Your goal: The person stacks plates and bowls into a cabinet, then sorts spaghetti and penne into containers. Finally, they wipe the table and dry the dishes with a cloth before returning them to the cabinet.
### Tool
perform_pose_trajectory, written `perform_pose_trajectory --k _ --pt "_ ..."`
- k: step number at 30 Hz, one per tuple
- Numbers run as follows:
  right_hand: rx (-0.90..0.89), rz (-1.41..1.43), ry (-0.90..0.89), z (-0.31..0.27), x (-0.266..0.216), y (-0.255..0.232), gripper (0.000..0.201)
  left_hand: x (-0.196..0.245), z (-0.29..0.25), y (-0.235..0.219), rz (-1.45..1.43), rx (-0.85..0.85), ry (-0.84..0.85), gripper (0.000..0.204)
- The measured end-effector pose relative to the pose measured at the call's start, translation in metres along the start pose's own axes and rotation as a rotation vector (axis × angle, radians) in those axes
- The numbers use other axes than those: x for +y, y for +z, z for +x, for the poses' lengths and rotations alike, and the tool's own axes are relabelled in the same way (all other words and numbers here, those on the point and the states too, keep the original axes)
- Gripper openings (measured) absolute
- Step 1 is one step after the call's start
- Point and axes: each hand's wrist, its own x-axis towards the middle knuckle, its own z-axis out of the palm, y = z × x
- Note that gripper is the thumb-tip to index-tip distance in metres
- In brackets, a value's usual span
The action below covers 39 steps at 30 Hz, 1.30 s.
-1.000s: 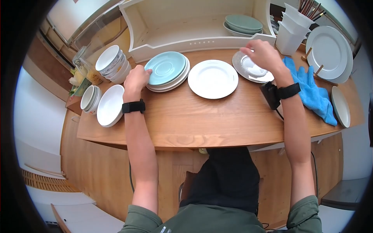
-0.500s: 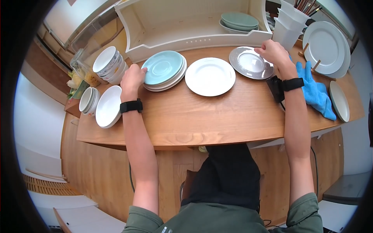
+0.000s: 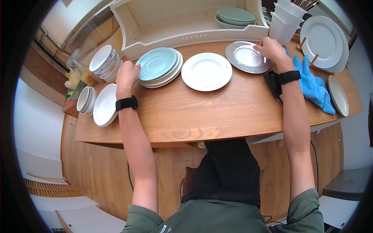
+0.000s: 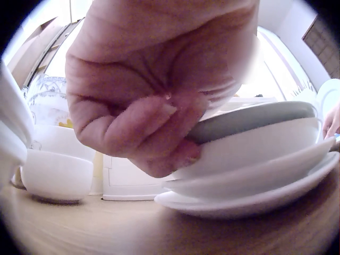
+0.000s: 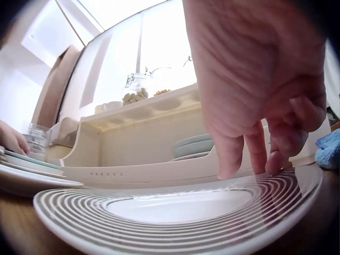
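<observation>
My left hand (image 3: pixel 127 79) is at the left rim of a light blue plate (image 3: pixel 157 64) that tops a stack of white plates (image 3: pixel 165 79). Its thumb lies at the blue rim, and in the left wrist view its curled fingers (image 4: pixel 159 127) grip the stack's edge just under that rim. On the other side, my right hand (image 3: pixel 273 52) hangs over the far right rim of a ringed plate (image 3: pixel 248 66). Several of its fingertips point down and touch the ringed rim, seen in the right wrist view. Between the two lies a white plate (image 3: pixel 206 73).
Bowl stacks (image 3: pixel 105 64) and a white bowl (image 3: pixel 104 106) stand left of my left hand. A cream shelf (image 3: pixel 186 37) with green plates (image 3: pixel 235 14) runs behind. To the right are a blue glove (image 3: pixel 316 91), racked white plates (image 3: pixel 320 40), an oval dish (image 3: pixel 338 95) and white containers (image 3: pixel 281 29).
My right hand has moved right across the ringed plate, from above its upper middle to its right rim. My left hand has stayed at the blue plate's edge. The head view has shifted slightly.
</observation>
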Motion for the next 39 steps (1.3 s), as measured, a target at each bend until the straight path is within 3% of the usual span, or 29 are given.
perform_pose_trajectory --k 5,7,9,11,15,17,20,24,25,27,29,30,33,39 --pt "0.01 -0.012 -0.006 -0.001 -0.003 -0.001 0.045 0.004 -0.005 -0.003 0.004 0.007 0.015 0.038" --pt "0.048 0.003 -0.011 -0.003 -0.005 -0.002 0.044 0.013 -0.011 -0.01 -0.041 -0.115 -0.089 0.042" --pt "0.086 0.015 -0.019 -0.007 -0.01 -0.004 0.042 0.014 -0.012 -0.009 -0.047 -0.094 -0.089 0.044" --pt "0.169 0.1 -0.097 -0.008 -0.016 -0.005 0.035 0.014 -0.012 -0.006 -0.054 -0.073 -0.093 0.046" --pt "0.135 0.301 -0.297 -0.01 -0.034 0.003 0.034 0.016 -0.016 -0.006 -0.095 -0.095 -0.121 0.047" --pt "-0.19 0.714 -0.392 -0.024 -0.063 -0.003 0.036 0.017 -0.013 -0.006 -0.102 -0.103 -0.138 0.048" --pt "-0.341 0.913 -0.531 -0.02 -0.109 -0.002 0.043 0.017 -0.016 -0.005 -0.123 -0.105 -0.126 0.047" --pt "-0.533 0.684 -0.466 -0.005 -0.171 0.011 0.052 0.016 -0.014 -0.001 -0.1 -0.127 -0.148 0.047" --pt "-0.529 0.681 -0.469 -0.004 -0.18 0.014 0.052 0.01 -0.011 0.009 -0.02 -0.034 -0.075 0.047" --pt "-0.79 0.727 -0.413 0.002 -0.194 0.024 0.054 0.01 -0.01 0.008 0.06 0.064 -0.003 0.048" --pt "-0.817 0.725 -0.408 0.008 -0.202 0.032 0.057 0.021 -0.016 -0.001 -0.129 -0.179 -0.152 0.048" --pt "-0.809 0.713 -0.382 0.011 -0.204 0.035 0.057 0.022 -0.015 -0.002 -0.134 -0.192 -0.147 0.047" --pt "-0.786 0.684 -0.347 0.004 -0.209 0.03 0.056 0.017 -0.012 0.006 -0.038 -0.091 -0.078 0.049" --pt "-0.721 0.694 -0.363 -0.002 -0.212 0.022 0.059 0.017 -0.016 0.003 -0.117 -0.063 -0.133 0.054"
